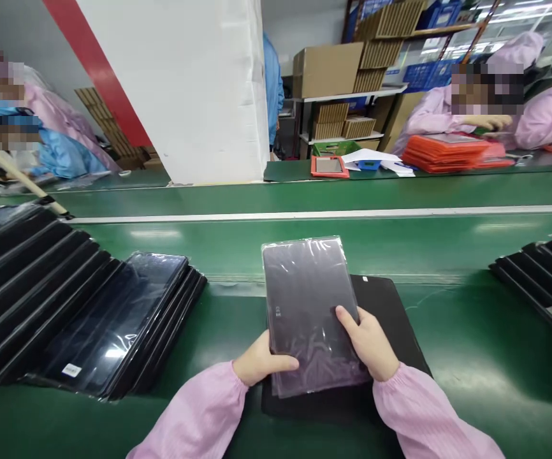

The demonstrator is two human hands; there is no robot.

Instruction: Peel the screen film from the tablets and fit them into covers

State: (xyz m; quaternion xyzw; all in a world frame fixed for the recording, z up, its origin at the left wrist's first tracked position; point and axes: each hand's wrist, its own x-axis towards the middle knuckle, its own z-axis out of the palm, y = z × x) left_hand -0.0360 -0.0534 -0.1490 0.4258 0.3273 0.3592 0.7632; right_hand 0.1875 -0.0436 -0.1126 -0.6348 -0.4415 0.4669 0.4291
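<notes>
Centrally, a clear plastic bag [321, 381] encloses a dark flat device [309, 287]; the left hand [260, 362] and right hand [372, 342], angled inward, clamp its opposite edges over a black mat [385, 306].

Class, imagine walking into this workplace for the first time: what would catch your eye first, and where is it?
Probably the plastic-wrapped dark panel, held at the centre between the left hand and right hand, above a black mat. Next, the red stripe on the white pillar, upper left, and the orange stack, upper right.
</notes>
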